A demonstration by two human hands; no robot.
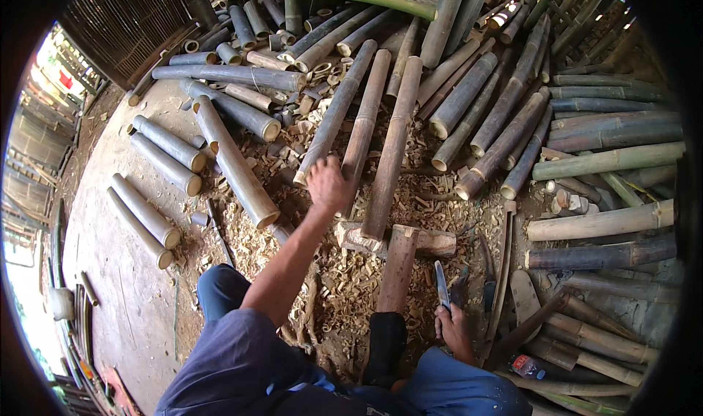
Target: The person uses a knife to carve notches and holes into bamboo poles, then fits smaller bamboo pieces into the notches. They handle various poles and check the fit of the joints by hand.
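So the left hand (pixel 329 185) is stretched out over the lower end of a dark bamboo pole (pixel 366 116), the middle one of three lying side by side. Its fingers are bent and right over the pole, but honestly I can't tell whether they're actually gripping it or just resting there. The pole runs away from the person, with most of its length out past the fingertips. Left neighbor pole (pixel 338 105) has its pale cut end just beside the fingers, and the right neighbor pole (pixel 395 149) sits a bit to the right of the hand.

Right hand (pixel 455 329) is down low near the knee, fingers wrapped around the handle of a knife (pixel 441 280), blade pointing up and away from the body. That's well apart from the middle pole.

Between the hands there's a chunky wooden block (pixel 436 243) with a short bamboo piece (pixel 399 269) propped on it, and curly shavings (pixel 322 299) all over the ground.
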